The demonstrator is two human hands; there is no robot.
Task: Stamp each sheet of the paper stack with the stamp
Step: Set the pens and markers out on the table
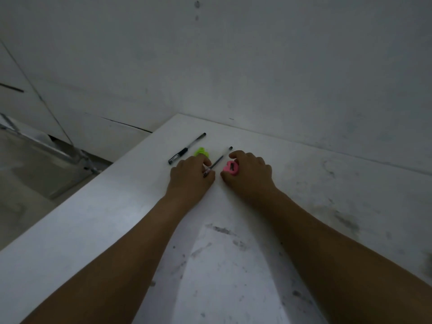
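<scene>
While both bare forearms reach forward across it, the white desk (315,183) fills most of the view, its top smudged with dark marks and its far edge meeting a pale wall (257,54). On the desk under the forearms lies a white sheet of paper (224,265), also smeared with dark marks; whether it is one sheet or a stack cannot be told. The left hand (189,178) rests at the far end of the paper, its grip curled around the lower end of a thin pen (218,161) that slants away up and to the right. The right hand (250,174) sits just to the right of the left hand, its grip closed on a pink stamp (231,169), thumb below and fingers over the top, the stamp's dark face turned upward. Beyond the left hand, touching or just behind its knuckles, lies a small green object (201,151), partly hidden. Further left of that, apart from the left hand, a second black pen (187,148) lies on the desk, slanted the same way as the thin pen.
</scene>
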